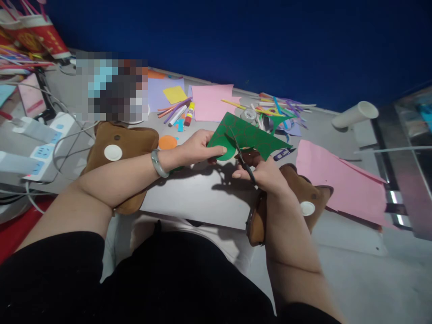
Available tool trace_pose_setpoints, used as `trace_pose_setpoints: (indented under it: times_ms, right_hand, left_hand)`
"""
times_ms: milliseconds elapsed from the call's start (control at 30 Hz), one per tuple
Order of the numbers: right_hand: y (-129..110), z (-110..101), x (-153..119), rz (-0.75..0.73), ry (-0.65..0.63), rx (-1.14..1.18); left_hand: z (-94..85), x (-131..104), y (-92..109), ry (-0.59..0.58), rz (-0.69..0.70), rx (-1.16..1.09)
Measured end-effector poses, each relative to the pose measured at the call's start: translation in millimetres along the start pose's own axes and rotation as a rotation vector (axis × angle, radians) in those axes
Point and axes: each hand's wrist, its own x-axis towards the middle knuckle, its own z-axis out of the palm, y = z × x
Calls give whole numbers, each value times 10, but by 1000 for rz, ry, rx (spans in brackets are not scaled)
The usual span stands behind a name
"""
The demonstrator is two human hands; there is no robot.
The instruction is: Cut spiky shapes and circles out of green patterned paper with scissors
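Observation:
Green paper (248, 132) with faint outlines drawn on it is held up above the table, its lower left part cut to a rounded edge. My left hand (202, 146) pinches its left corner, thumb on top. In my right hand (258, 171) are black-handled scissors (245, 165), their blades lying across the paper just right of my left thumb. The fingers of my right hand are partly hidden beneath the paper.
Brown cushions (126, 139) lie under both forearms. Behind the hands are pink paper (212, 101), a glue stick (189, 113), markers and coloured strips. A power strip (50, 146) stands left; more pink paper (340, 180) and a white tube (354, 115) are right.

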Motion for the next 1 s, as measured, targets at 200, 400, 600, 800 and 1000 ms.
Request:
trace_pose_setpoints:
  times_ms: [200, 400, 600, 800, 1000]
  right_hand:
    - [39, 46, 40, -20, 12, 17]
    - [93, 110, 73, 27, 11, 207]
    - [101, 101, 67, 26, -8, 217]
    - [55, 43, 55, 71, -171, 186]
    - [112, 57, 66, -194, 212, 275]
  left_hand:
    - [22, 2, -15, 17, -7, -20]
    - [41, 10, -24, 72, -10, -69]
    - [47, 37, -85, 190, 35, -114]
    - [-48, 132, -127, 419, 86, -225]
    - [-69, 140, -179, 442, -33, -182]
